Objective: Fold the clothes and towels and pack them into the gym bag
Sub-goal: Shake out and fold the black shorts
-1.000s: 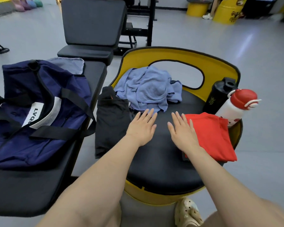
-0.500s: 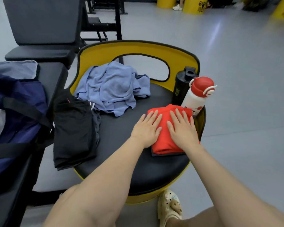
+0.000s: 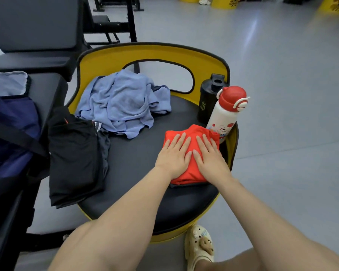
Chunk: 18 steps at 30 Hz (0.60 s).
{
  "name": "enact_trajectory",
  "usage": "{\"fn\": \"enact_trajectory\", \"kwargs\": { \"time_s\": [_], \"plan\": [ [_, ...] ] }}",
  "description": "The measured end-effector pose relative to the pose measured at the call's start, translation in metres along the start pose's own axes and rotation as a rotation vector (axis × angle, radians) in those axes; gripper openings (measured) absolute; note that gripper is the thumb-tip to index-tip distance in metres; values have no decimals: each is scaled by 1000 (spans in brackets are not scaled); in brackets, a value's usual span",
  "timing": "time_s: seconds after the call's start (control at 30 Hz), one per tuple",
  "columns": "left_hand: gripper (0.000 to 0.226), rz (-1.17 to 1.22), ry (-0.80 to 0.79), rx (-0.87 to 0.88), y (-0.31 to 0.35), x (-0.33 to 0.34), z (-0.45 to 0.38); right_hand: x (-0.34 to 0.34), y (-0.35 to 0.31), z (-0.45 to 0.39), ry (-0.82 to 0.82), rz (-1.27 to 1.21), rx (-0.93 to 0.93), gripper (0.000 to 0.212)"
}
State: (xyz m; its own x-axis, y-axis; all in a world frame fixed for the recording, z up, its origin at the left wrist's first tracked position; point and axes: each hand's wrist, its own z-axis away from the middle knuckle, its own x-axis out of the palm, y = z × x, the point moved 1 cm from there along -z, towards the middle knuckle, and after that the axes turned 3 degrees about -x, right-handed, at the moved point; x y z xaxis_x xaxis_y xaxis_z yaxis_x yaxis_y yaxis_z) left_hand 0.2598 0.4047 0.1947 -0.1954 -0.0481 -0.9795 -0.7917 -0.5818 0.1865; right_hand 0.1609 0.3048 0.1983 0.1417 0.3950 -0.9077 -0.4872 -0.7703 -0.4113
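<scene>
A folded red garment [image 3: 192, 169] lies at the right side of the round black seat [image 3: 141, 173] of a yellow chair. My left hand [image 3: 172, 155] and my right hand [image 3: 209, 156] both press flat on it, fingers straight, side by side. A crumpled light-blue towel [image 3: 123, 106] sits at the back of the seat. Black clothing [image 3: 74, 153] hangs over the seat's left edge. The navy gym bag [image 3: 10, 137] rests on the bench at the far left, partly cut off.
A black shaker bottle [image 3: 208, 98] and a white bottle with a red cap [image 3: 227, 112] stand at the seat's right rim, just beyond the red garment. The chair's yellow backrest [image 3: 153, 53] rises behind. A black weight bench [image 3: 33, 32] stands at back left. Grey floor lies to the right.
Both hands moved from the bare seat rightward onto the red garment and now press it flat. The view swung right, pushing the gym bag toward the left edge.
</scene>
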Motion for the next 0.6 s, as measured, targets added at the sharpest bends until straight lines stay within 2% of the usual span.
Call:
{"fn": "enact_trajectory", "kwargs": {
  "time_s": [0.2,0.6],
  "plan": [
    [55,-50,1,-24,-26,-7,13,12,-26,-5,-26,-8,-46,54],
    [56,-121,9,-203,-106,-25,43,51,-103,-30,-50,-6,-129,55]
  ]
}}
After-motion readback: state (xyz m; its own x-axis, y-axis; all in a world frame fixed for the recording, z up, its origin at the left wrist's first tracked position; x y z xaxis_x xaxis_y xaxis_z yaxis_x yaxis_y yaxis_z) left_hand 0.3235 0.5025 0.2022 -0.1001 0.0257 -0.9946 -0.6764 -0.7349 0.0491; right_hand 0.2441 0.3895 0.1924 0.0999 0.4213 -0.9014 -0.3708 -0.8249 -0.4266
